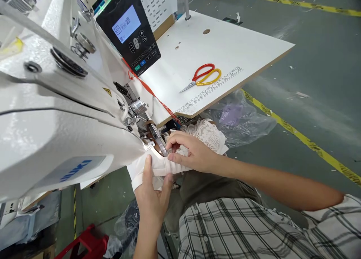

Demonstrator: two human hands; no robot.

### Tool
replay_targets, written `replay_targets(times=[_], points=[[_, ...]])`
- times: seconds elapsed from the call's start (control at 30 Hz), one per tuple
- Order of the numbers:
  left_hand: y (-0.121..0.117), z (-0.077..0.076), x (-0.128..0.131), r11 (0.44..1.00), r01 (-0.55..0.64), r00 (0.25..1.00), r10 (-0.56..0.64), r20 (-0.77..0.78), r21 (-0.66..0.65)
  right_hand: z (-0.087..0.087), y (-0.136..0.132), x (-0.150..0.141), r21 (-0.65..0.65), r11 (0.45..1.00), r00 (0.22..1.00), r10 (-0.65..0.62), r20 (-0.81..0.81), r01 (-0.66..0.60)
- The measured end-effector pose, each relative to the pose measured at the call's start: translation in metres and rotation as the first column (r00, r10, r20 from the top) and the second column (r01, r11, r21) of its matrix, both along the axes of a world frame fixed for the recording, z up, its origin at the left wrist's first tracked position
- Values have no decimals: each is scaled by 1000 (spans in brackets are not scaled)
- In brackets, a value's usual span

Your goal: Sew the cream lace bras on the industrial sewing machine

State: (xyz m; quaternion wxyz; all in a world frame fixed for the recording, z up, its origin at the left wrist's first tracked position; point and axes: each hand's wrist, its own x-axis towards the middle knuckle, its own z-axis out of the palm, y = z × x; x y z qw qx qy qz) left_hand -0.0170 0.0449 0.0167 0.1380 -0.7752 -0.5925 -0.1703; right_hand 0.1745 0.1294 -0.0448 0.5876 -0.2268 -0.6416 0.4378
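Note:
White fabric (pixel 138 170) lies at the working end of a white sewing machine (pixel 84 138), its edge against the narrow metal arm (pixel 158 140) under the needle area. My left hand (pixel 152 195) grips the fabric on its near side, index finger on top and thumb to the right. My right hand (pixel 194 153) is bent at the fabric's right part, thumb and fingertips closed on its edge beside the metal arm. White lace (pixel 210 137) of the same pale piece bunches behind my right hand. The fingers' undersides are hidden.
On the white tabletop (pixel 180 44) lie scissors (pixel 201 78) with red and yellow handles, near a printed ruler (pixel 211 91). A lit control panel (pixel 128 29) stands behind the machine head. Clear plastic (pixel 245 120) is beyond the table edge; a red stool (pixel 87 244) is lower left.

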Motion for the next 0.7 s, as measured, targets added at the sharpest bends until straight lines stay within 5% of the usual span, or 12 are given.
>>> replay_targets(times=[0.2,0.33,0.4,0.5,0.6,0.7], points=[[-23,-26,18,999,18,1000,-17,-23,46,-6,-24,0,37,996,982,-92,163,87],[-56,-55,39,986,165,986,-165,-26,-6,-13,-42,-1,-181,983,995,60,77,-45],[-67,-62,40,954,246,962,-218,166,-170,-16,-48,4,-258,960,994,103,-33,-109],[-68,-53,29,874,346,868,-161,470,-340,-17,-53,15,-300,942,989,142,-40,-148],[-53,-29,19,924,374,892,-334,305,-80,-15,-55,23,-213,966,975,177,134,-146],[-32,-9,15,834,552,823,-542,168,-14,-12,-55,23,44,982,948,163,272,-182]])
